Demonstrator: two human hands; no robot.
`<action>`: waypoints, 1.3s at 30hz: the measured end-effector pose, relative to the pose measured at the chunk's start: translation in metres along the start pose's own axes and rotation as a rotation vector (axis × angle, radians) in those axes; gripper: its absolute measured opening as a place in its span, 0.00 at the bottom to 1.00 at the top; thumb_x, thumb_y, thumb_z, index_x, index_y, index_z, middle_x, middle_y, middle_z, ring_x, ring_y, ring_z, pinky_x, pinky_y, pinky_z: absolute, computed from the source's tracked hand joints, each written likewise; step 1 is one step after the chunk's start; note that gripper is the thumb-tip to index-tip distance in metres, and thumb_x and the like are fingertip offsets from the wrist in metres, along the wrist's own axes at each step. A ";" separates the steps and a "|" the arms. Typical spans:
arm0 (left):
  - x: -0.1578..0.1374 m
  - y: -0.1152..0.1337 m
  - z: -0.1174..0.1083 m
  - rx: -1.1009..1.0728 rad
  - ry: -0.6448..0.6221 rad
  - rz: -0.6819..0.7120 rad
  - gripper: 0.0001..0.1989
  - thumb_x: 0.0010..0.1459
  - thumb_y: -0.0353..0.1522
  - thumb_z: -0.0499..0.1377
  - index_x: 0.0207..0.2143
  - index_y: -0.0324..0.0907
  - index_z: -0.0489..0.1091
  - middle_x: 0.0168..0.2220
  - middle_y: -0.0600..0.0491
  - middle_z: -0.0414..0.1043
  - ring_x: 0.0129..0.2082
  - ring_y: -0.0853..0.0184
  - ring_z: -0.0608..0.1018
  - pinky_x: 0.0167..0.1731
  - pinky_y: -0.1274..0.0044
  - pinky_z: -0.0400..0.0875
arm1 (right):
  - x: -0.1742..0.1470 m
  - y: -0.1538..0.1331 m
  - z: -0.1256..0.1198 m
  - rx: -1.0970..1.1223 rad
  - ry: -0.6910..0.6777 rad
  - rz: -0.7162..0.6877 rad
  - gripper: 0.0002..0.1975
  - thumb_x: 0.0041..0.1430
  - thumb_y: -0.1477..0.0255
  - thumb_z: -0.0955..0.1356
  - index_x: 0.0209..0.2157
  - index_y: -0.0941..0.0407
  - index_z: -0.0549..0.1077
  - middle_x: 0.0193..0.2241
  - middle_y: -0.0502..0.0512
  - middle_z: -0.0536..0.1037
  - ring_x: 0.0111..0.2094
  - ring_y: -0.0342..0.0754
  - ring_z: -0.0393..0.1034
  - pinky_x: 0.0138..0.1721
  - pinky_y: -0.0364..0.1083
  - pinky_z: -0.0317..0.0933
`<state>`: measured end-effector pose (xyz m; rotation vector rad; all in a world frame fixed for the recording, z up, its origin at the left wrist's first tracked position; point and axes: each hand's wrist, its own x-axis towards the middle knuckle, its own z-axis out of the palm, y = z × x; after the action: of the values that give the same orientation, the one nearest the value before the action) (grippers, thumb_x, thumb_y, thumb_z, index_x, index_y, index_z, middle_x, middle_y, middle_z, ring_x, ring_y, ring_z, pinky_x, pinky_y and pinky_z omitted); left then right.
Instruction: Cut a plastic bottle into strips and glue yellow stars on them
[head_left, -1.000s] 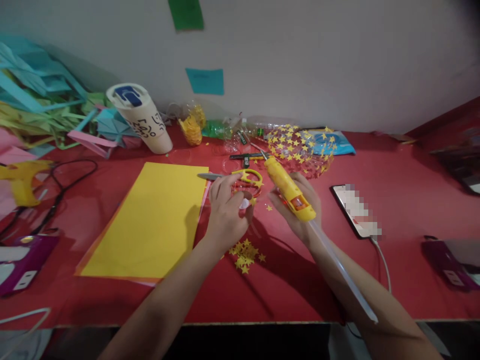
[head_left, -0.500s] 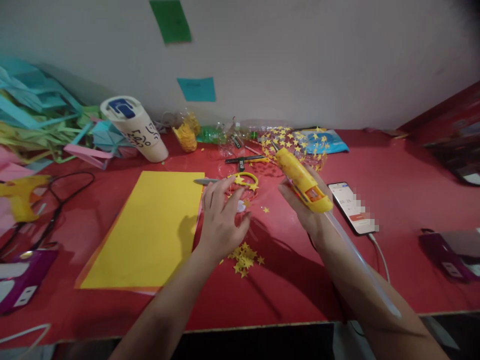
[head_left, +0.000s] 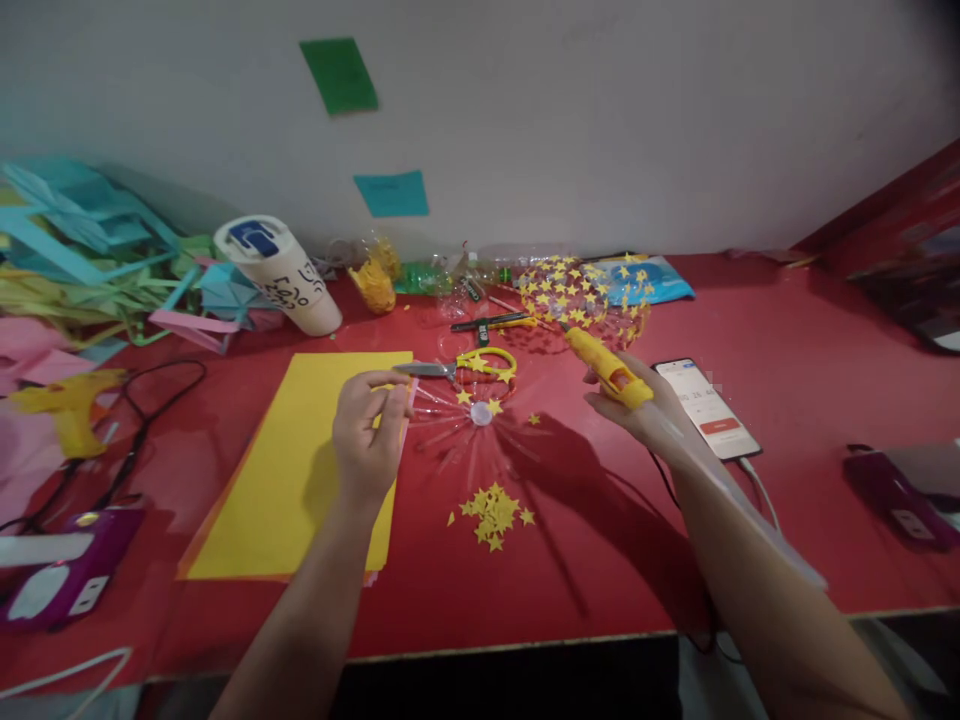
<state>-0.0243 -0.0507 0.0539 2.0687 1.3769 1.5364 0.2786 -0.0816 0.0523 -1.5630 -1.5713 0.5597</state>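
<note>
My right hand (head_left: 626,405) grips a yellow hot glue gun (head_left: 609,368), its nozzle pointing away towards the back; a long clear glue stick trails from its rear along my forearm. My left hand (head_left: 370,435) is closed in a pinch at the outer end of one strip of a clear plastic piece (head_left: 481,413). Thin see-through strips fan out from this piece's round centre, and a few yellow stars sit on its far side. Nearer the table edge lies a heap of small yellow paper stars (head_left: 493,513). Yellow-handled scissors (head_left: 429,369) rest just beyond the strips.
Yellow paper sheets (head_left: 300,470) lie under my left arm. Behind are a white tumbler (head_left: 289,285), a cutter (head_left: 510,320) and a star-covered clear plastic piece (head_left: 559,290). A phone (head_left: 709,410) lies right; another glue gun (head_left: 71,405) lies left.
My left hand has moved left and closed from spread fingers into a pinch, uncovering the clear plastic piece. My right hand has lowered the glue gun slightly, nozzle a little further right.
</note>
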 end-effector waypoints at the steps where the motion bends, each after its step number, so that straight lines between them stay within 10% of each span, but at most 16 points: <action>1: -0.001 -0.002 -0.001 -0.026 -0.029 -0.051 0.19 0.63 0.35 0.50 0.19 0.43 0.64 0.30 0.51 0.72 0.37 0.65 0.75 0.41 0.70 0.68 | 0.000 0.006 -0.004 -0.055 -0.052 -0.043 0.06 0.47 0.69 0.68 0.29 0.54 0.68 0.27 0.49 0.72 0.26 0.44 0.64 0.27 0.43 0.58; 11: 0.000 -0.022 0.012 -0.227 -0.107 -0.624 0.10 0.51 0.40 0.58 0.31 0.43 0.69 0.33 0.53 0.73 0.37 0.65 0.74 0.37 0.75 0.69 | -0.010 0.047 -0.010 -0.425 -0.439 -0.021 0.13 0.44 0.82 0.64 0.34 0.58 0.72 0.38 0.58 0.71 0.36 0.48 0.71 0.40 0.45 0.64; 19: -0.002 -0.043 0.009 -0.412 -0.109 -0.831 0.12 0.44 0.29 0.59 0.34 0.42 0.65 0.34 0.55 0.71 0.31 0.69 0.77 0.36 0.75 0.70 | -0.006 0.032 -0.009 -0.605 -0.183 -0.153 0.18 0.47 0.79 0.67 0.43 0.62 0.74 0.47 0.69 0.75 0.48 0.61 0.70 0.50 0.57 0.63; 25: -0.009 -0.038 0.001 -0.596 -0.343 -1.059 0.10 0.48 0.24 0.60 0.35 0.39 0.66 0.33 0.49 0.76 0.28 0.67 0.80 0.34 0.73 0.74 | -0.015 -0.005 0.014 0.012 -0.236 0.245 0.11 0.59 0.62 0.65 0.32 0.55 0.72 0.20 0.49 0.76 0.21 0.44 0.73 0.24 0.41 0.67; 29: -0.014 -0.027 0.012 -0.766 -0.456 -1.123 0.05 0.53 0.23 0.58 0.34 0.38 0.67 0.36 0.46 0.78 0.32 0.65 0.81 0.36 0.72 0.76 | -0.015 -0.020 0.047 0.402 -0.312 0.554 0.14 0.54 0.60 0.70 0.32 0.57 0.70 0.27 0.54 0.80 0.17 0.43 0.72 0.16 0.41 0.67; 39: -0.015 -0.021 0.036 -0.831 -0.528 -1.121 0.12 0.46 0.17 0.58 0.32 0.38 0.71 0.34 0.49 0.76 0.31 0.69 0.80 0.35 0.77 0.76 | -0.003 -0.018 0.086 0.532 -0.197 0.540 0.05 0.51 0.73 0.70 0.25 0.55 0.69 0.20 0.48 0.76 0.21 0.44 0.74 0.21 0.41 0.69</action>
<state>-0.0056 -0.0389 0.0156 0.7990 1.0564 0.7411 0.1990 -0.0661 0.0183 -1.5264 -0.9907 1.3418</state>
